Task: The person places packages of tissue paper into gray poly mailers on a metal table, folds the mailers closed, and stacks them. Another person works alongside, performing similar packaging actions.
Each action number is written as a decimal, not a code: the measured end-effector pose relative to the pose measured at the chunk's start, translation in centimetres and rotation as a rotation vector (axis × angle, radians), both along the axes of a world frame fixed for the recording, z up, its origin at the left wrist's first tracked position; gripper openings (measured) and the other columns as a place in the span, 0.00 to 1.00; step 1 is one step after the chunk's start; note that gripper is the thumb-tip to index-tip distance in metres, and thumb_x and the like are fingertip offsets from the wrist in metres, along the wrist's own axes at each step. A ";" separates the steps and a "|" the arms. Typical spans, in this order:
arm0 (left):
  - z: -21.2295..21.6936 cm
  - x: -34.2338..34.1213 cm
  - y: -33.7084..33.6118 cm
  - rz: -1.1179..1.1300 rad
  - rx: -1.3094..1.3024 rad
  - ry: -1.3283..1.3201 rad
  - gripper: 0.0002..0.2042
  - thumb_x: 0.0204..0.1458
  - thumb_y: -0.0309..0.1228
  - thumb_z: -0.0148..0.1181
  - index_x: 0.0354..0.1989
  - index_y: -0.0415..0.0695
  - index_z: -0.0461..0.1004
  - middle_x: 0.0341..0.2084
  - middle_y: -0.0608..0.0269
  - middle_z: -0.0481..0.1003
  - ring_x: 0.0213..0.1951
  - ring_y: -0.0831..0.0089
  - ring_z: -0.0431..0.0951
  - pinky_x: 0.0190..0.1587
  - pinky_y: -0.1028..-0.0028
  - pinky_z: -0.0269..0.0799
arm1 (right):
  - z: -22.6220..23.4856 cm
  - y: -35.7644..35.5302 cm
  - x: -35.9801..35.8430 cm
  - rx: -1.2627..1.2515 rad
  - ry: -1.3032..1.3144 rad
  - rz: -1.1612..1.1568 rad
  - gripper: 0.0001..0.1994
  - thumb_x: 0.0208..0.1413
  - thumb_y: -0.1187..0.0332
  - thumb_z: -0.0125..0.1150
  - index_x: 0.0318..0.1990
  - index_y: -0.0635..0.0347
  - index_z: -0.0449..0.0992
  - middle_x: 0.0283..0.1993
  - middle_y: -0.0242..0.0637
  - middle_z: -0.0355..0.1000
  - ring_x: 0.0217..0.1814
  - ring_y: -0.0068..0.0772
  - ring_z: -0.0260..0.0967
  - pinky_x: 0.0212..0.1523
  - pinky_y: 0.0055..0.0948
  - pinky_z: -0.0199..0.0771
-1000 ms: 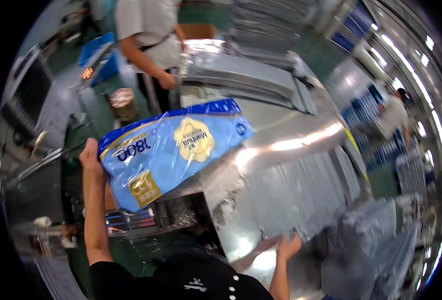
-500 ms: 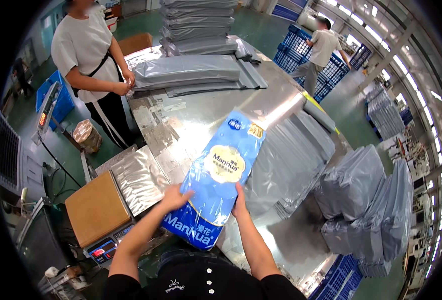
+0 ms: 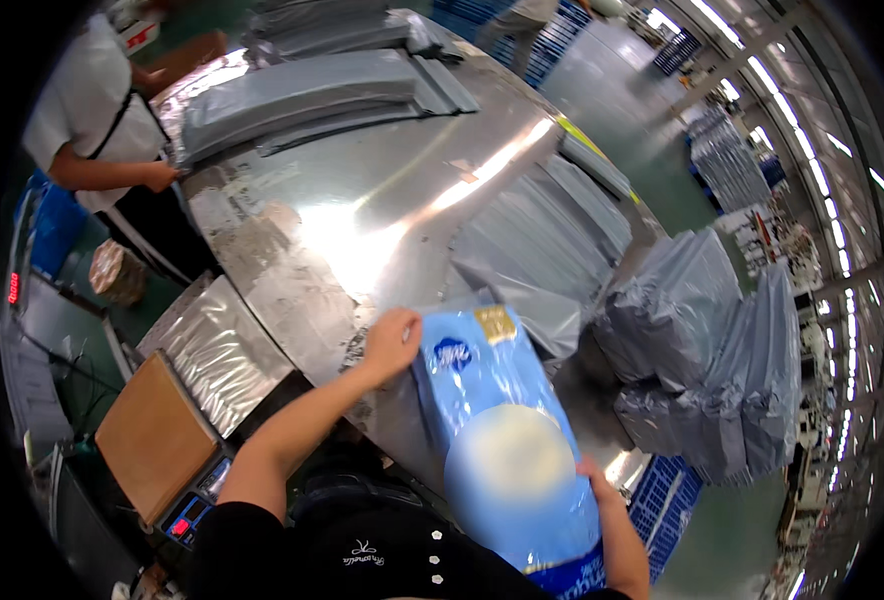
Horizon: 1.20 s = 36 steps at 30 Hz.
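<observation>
A long blue plastic-wrapped pack, with a round cream label and a small gold patch, lies slanted in front of my body. Its near end is over my right side. My left hand is closed, fingers curled at the pack's far left corner. At its lower right side, my right hand grips the pack, its fingers partly hidden behind it. Just beyond the pack's far end are flat grey plastic bags on the metal table.
A scale with a brown platform stands at left, beside a silvery sheet-covered surface. Filled grey bags lie at the far side. Stacked grey parcels rise at right above a blue crate. A co-worker stands far left.
The pack has come nearer and to the right, its tilt reversed. My left hand has shifted to its far left corner, my right hand toward the lower right. The whole view has turned.
</observation>
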<state>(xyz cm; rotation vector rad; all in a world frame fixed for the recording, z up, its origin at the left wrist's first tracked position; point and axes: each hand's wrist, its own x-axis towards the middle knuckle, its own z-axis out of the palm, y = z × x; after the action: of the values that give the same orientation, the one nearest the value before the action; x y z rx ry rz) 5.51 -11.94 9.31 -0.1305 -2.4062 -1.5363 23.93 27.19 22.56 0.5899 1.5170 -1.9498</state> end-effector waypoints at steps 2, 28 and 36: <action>-2.5 -3.4 1.2 -0.038 -0.027 0.156 0.08 0.53 0.29 0.54 0.38 0.42 0.76 0.34 0.52 0.75 0.40 0.53 0.74 0.43 0.60 0.71 | 1.0 1.0 7.2 0.051 -0.017 -0.104 0.34 0.48 0.60 0.63 0.64 0.65 0.63 0.56 0.44 0.71 0.55 0.40 0.71 0.55 0.33 0.72; -0.5 -9.8 8.5 -0.984 -1.081 0.335 0.08 0.55 0.34 0.52 0.42 0.49 0.69 0.34 0.56 0.75 0.34 0.55 0.80 0.32 0.58 0.74 | -5.2 1.6 23.3 0.039 -0.056 -0.125 0.34 0.47 0.61 0.63 0.62 0.66 0.66 0.56 0.46 0.71 0.55 0.39 0.71 0.54 0.33 0.72; 5.3 -10.0 8.2 -1.111 -1.033 0.358 0.10 0.56 0.31 0.49 0.45 0.45 0.63 0.34 0.53 0.76 0.31 0.51 0.80 0.32 0.56 0.76 | -7.8 0.0 15.1 -0.049 -0.150 -0.170 0.31 0.45 0.59 0.63 0.57 0.67 0.70 0.50 0.47 0.74 0.49 0.40 0.74 0.52 0.33 0.74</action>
<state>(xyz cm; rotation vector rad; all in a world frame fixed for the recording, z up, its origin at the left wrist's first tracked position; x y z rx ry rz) -4.44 -3.71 14.56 -1.9560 -2.5853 -0.1745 39.02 27.22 14.80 0.8479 1.3608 -2.0135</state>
